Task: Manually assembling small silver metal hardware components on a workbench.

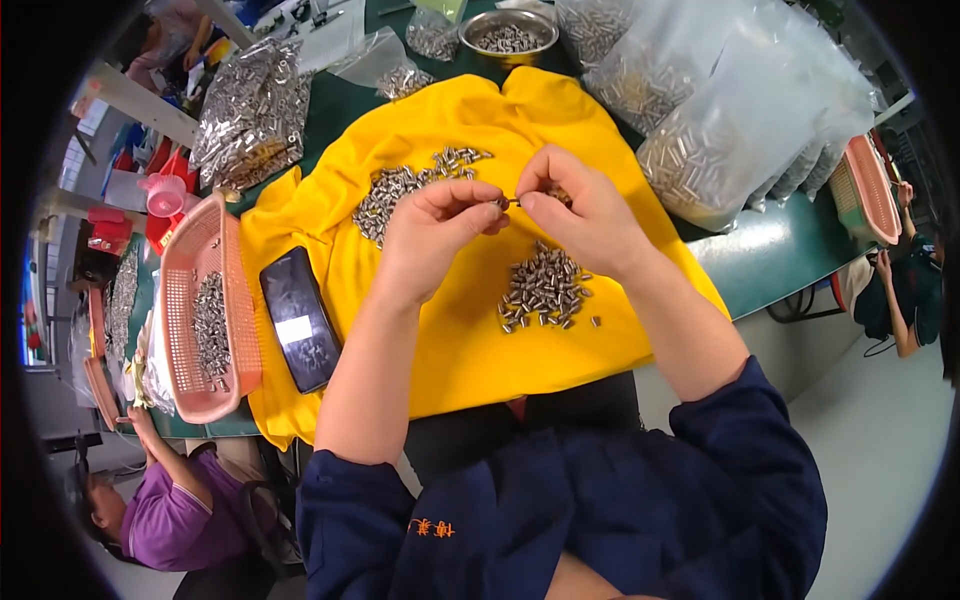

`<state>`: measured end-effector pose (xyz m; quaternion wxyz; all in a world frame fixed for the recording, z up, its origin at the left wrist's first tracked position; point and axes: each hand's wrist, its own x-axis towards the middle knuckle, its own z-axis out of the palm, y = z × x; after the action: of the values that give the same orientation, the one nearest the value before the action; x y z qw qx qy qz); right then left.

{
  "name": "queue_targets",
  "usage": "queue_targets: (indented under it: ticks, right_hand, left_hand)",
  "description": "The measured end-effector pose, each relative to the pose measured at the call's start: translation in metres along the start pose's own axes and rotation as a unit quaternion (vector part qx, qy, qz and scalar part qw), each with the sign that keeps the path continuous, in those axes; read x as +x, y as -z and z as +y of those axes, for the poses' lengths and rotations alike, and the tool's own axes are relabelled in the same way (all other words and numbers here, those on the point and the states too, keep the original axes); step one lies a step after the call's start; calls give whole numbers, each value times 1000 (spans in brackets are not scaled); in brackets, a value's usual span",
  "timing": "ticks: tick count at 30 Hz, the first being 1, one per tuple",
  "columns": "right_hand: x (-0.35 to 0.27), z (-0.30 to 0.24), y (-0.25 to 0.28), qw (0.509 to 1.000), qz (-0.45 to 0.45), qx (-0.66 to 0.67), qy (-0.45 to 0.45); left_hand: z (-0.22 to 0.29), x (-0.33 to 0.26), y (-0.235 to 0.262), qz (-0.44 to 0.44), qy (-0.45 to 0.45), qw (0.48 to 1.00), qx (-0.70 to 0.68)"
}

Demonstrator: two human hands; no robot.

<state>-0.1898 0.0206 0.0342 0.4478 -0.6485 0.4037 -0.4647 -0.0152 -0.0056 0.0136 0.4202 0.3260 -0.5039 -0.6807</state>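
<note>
Over a yellow cloth [450,365], my two hands meet tip to tip. My left hand [432,232] pinches a small metal part [500,203] between thumb and fingers. My right hand [588,215] is closed in a pinch on a thin dark piece [515,201] that reaches toward that part; its kind is too small to tell. Beyond my left hand lies a heap of small silver metal cylinders [385,195]. A second pile of short cylinders [545,288] sits on the cloth below my right hand. Some metal pieces partly show behind my right fingers.
Left of the cloth stand a dark phone [298,318] and a pink basket [180,385] with metal parts. Bags of parts [690,165] crowd the right; another bag [255,110] and a metal bowl [508,22] stand behind. A co-worker in purple [185,515] sits at left.
</note>
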Motion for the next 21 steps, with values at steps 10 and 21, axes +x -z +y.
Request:
queue_targets:
  ticks: [10,21]
  right_hand:
    - [-8,5,-6,985,6,-160,63]
    - [-6,9,-11,972,22,-225,63]
  left_hand:
    - [-4,-7,-3,-2,-6,996,90]
    - [-5,-3,-4,23,-29,983,178]
